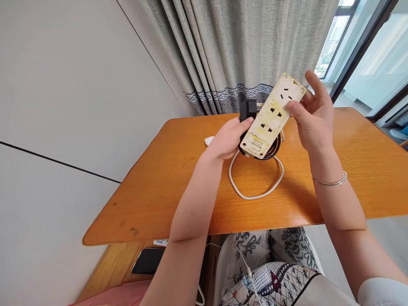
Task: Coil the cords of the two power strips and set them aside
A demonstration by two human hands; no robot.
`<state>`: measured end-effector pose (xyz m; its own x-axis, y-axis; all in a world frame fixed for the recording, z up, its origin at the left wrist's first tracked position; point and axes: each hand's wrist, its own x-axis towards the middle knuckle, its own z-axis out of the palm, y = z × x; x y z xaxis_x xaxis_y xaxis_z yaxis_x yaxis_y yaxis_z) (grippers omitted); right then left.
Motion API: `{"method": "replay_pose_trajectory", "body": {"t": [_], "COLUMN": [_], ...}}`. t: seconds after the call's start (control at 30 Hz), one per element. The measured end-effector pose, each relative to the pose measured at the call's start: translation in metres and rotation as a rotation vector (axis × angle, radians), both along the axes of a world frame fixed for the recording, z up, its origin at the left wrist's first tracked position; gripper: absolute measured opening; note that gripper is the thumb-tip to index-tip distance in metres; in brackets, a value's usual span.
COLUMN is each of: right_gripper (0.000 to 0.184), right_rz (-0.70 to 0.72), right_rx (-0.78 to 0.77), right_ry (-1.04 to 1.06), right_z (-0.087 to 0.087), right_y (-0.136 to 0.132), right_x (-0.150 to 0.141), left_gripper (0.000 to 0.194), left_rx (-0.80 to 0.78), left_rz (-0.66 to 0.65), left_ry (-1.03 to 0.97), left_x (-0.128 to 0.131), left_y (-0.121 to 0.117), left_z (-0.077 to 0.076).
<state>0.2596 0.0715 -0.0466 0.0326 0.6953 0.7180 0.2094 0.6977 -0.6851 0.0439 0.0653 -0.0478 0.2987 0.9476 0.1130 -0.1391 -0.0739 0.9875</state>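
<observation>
A yellowed white power strip (267,121) is held tilted above the table, its socket face toward me. My left hand (230,137) grips its lower left side, together with a black plug (247,109) whose prongs point right. A coiled black cable (274,148) hangs behind the strip's lower end. My right hand (310,114) pinches the upper right edge, thumb on the face near the top socket and one finger raised. Below, a white cable (255,198) loops on the tabletop. Part of a white object (209,140) shows behind my left wrist; its kind is unclear.
The wooden table (153,187) has its front edge close to my lap. A grey curtain (248,46) hangs behind it, and a white panel wall (63,106) stands at the left. A black phone (148,260) lies on a lower wooden surface, near a thin white cord (244,259).
</observation>
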Motion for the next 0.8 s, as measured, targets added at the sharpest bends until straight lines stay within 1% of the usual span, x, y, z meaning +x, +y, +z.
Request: {"method": "replay_pose_trajectory", "body": {"t": [0.07,0.13,0.23,0.33,0.47,0.57,0.63,0.8], "right_gripper": [0.088,0.083,0.079,0.079,0.07,0.071,0.073,0.073], "right_rz": [0.029,0.054,0.113,0.201,0.295,0.311,0.315,0.319], "right_rx": [-0.067,-0.133,-0.259,-0.436,-0.672,-0.714,-0.705,-0.686], "right_ry": [0.048,0.034,-0.017,0.016,0.031,0.037,0.076,0.136], "right_z": [-0.007,-0.01,-0.009,-0.004,-0.003,-0.006,-0.009,-0.018], "right_y": [0.009,0.012,0.004,-0.007,-0.011,-0.007,-0.004,0.003], "right_x": [0.0,0.0,-0.005,-0.013,-0.017,-0.017,-0.017,-0.018], "left_gripper": [0.035,0.032,0.029,0.028,0.03,0.026,0.025,0.028], "left_rx": [-0.06,-0.116,-0.171,-0.189,-0.194,-0.2,-0.22,-0.288], "left_rz": [-0.012,-0.006,0.02,0.039,0.041,0.037,0.045,0.059], "left_ry": [-0.019,-0.032,-0.053,-0.085,-0.083,-0.068,-0.068,-0.093], "left_x": [0.006,0.011,0.016,0.02,0.021,0.02,0.019,0.019], "left_y": [0.001,0.004,0.009,0.011,0.014,0.018,0.02,0.025], "left_z": [-0.002,-0.004,-0.008,-0.01,-0.015,-0.019,-0.02,-0.02]}}
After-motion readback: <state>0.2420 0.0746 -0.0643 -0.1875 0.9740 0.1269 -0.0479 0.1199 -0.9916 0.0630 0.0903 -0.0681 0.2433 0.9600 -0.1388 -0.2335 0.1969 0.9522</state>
